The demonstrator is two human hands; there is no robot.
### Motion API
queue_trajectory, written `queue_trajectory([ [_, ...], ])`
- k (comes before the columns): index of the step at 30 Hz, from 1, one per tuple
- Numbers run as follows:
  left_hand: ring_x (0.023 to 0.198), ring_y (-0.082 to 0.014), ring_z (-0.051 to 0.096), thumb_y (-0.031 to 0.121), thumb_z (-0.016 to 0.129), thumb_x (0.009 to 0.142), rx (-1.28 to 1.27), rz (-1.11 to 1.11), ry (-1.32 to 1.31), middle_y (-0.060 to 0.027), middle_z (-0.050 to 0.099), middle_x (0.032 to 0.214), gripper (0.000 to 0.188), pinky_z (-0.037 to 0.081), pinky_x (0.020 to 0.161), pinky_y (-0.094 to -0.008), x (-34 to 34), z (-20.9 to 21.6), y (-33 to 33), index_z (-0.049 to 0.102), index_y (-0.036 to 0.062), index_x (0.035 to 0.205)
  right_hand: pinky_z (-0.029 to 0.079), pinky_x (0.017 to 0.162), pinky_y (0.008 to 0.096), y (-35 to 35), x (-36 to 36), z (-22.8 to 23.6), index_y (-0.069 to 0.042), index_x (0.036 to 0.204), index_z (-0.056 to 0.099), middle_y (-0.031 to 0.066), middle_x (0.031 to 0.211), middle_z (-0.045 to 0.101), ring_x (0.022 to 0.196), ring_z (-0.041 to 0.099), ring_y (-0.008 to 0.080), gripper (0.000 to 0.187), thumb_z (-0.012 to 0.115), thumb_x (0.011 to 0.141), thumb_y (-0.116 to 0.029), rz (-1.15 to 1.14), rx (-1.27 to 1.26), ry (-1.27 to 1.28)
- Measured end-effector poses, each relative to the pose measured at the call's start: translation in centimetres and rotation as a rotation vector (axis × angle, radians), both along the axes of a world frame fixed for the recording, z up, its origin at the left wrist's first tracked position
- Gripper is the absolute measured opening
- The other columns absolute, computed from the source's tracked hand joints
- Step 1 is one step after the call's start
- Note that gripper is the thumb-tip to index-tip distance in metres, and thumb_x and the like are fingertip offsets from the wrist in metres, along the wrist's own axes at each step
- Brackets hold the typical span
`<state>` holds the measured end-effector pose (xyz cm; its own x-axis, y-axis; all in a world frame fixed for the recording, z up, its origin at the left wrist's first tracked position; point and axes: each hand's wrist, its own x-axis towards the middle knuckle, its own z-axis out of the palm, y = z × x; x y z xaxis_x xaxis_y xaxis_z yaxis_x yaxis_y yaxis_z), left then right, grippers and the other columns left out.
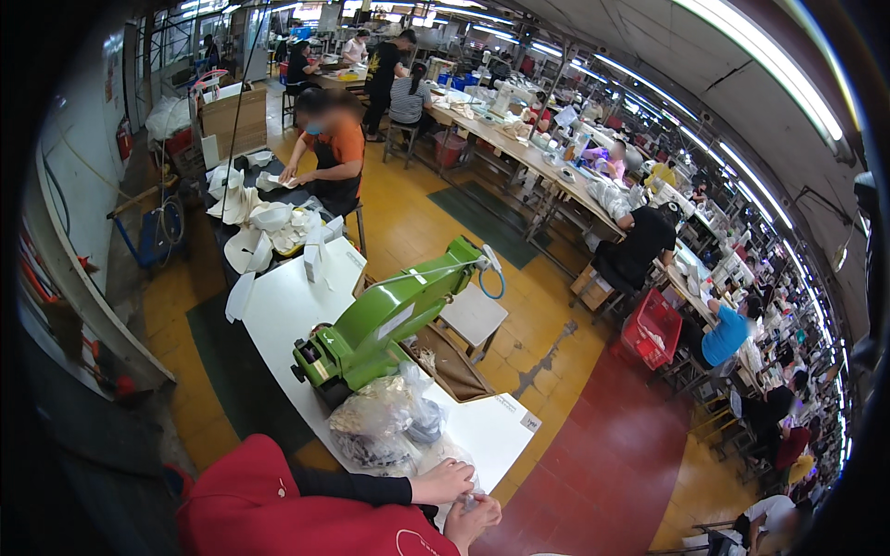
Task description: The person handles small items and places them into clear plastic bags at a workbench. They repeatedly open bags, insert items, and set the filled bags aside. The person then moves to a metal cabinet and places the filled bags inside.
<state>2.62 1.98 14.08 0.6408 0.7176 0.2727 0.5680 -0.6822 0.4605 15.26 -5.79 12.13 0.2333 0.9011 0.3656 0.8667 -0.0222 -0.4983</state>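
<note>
Over the corner of a white table (301,310), my hands are close together. My left hand (443,482), in a black sleeve, has its fingers bent down onto a piece of clear plastic bag (469,502). My right hand (471,524) pinches the same plastic from the near side. What lies inside the plastic there is too small to make out. Just beyond my hands sit bulging clear plastic bags (380,419) with whitish and dark grey contents. They rest against the base of a green machine (394,310) with a curved arm.
White shaped pieces (269,218) are heaped at the table's far end, where a co-worker in orange (343,139) handles one. A brown fabric-lined bin (450,366) and a small grey-topped stool (473,315) stand beyond the machine. A red crate (649,329) stands near long workbenches.
</note>
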Motion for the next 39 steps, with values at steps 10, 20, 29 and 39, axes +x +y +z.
queue_trajectory([
  [10,0.083,-0.0185,0.058,0.022,0.055,0.087,-1.064,-0.127,-0.458,-0.0117,0.058,0.095,0.028,0.045,0.077,-0.0315,-0.6,-7.3,2.4,0.068,-0.0010,0.080,0.040,0.078,0.0417,-0.2,0.8,-0.7,-0.004,0.082,0.056,0.0103,0.084,0.058,0.083,0.056,0.0259,0.025,0.074,0.071,-0.016,0.051,-0.122,0.190],
  [20,0.065,-0.0182,0.060,0.034,0.057,0.091,-0.925,0.079,-0.449,-0.0073,0.064,0.069,0.041,0.048,0.067,-0.0324,-1.9,-3.7,2.7,0.066,-0.0040,0.078,0.044,0.053,0.0391,2.4,-1.8,1.9,0.003,0.070,0.065,0.0161,0.059,0.060,0.053,0.058,0.0288,0.035,0.073,0.080,-0.029,0.043,-0.202,0.212],
  [29,0.062,-0.0151,0.059,0.037,0.060,0.089,-1.144,0.315,-0.660,-0.0082,0.064,0.064,0.038,0.044,0.059,-0.0302,-2.7,-5.6,2.3,0.071,0.0018,0.078,0.039,0.050,0.0398,4.2,-2.2,1.4,0.002,0.070,0.066,0.0188,0.054,0.055,0.046,0.053,0.0309,0.037,0.067,0.083,-0.033,0.142,-0.235,0.374],
  [39,0.070,-0.0310,0.065,0.042,0.055,0.087,-0.822,0.598,-0.399,-0.0142,0.066,0.070,0.036,0.047,0.065,-0.0429,-0.9,-6.0,4.5,0.073,0.0121,0.077,0.039,0.049,0.0423,4.3,-2.7,1.4,-0.001,0.063,0.066,0.0187,0.053,0.054,0.046,0.053,0.0316,0.032,0.068,0.079,-0.029,0.110,-0.212,0.181],
])
